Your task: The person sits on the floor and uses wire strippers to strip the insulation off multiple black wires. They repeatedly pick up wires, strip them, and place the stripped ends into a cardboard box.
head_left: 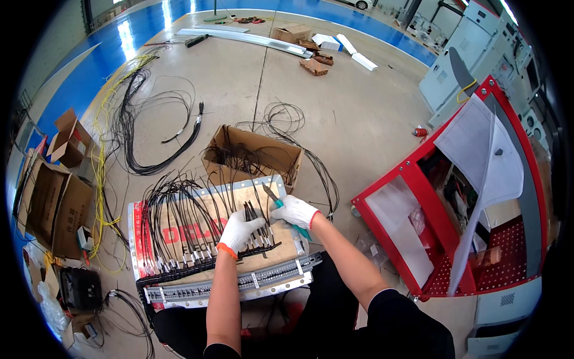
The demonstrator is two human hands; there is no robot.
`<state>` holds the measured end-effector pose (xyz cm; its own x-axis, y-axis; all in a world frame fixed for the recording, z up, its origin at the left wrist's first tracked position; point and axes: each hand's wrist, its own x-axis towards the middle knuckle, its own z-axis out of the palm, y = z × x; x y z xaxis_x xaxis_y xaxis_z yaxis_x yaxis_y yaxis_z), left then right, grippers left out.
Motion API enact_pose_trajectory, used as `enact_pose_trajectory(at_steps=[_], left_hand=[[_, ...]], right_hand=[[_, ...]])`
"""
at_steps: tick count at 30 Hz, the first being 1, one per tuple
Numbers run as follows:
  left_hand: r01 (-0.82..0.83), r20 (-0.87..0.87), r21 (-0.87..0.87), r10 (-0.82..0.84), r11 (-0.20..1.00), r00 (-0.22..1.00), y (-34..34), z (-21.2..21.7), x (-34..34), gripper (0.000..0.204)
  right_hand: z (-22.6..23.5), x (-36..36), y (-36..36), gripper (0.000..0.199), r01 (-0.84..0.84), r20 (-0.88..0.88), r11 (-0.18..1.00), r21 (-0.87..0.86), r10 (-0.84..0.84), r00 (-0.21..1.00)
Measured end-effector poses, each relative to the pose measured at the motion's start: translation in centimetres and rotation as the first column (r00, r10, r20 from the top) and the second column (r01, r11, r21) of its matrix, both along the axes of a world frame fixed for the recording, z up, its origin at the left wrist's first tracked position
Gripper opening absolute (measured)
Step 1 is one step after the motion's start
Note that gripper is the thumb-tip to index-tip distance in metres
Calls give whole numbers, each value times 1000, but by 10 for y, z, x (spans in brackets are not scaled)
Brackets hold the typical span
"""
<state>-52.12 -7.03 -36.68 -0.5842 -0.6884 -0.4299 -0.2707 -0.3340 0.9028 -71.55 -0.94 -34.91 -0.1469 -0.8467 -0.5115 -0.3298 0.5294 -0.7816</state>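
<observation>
A wooden board with metal edging and red printing lies in front of me. Across it runs a row of black wires with white sleeves near their lower ends, joined to a dark bundle. My left hand, in a white glove with an orange cuff, has its fingers closed on black wires right of the middle. My right hand, also gloved, grips teal-handled pliers, their jaws pointing up and left beside the wires. A slotted metal rail with terminals lies along the board's near edge.
Beyond the board stands an open cardboard box with wire pieces in it. A red metal cabinet with papers on it is at the right. Coiled black cables and yellow wires lie on the floor, with more boxes at the left.
</observation>
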Motion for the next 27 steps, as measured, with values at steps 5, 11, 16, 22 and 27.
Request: enact_pose_trajectory(at_steps=[5,11,16,22,27], left_hand=[[20,-145,14,-18,1000,989,-3,-25,-2,24],[3,-34,-185,-9,983,999,2,-22,-9,26],[24,-17,-177,-28,984,999,0,-27,-10,26],[14,-1,-159,-14,987,1000,5,-15,-12,24],[31,-42,-212,-41,977,998,2,-26,-18,24]], right_hand=[[8,5,3,37,-68,-69,998,-3,68,995],[-2,9,-4,48,23,-73,969,-245,-42,996],[-6,10,-11,50,15,-119,947,-320,-56,991],[13,11,-14,45,263,135,954,-145,-244,960],[-5,-2,-27,52,33,-186,930,-365,-108,977]])
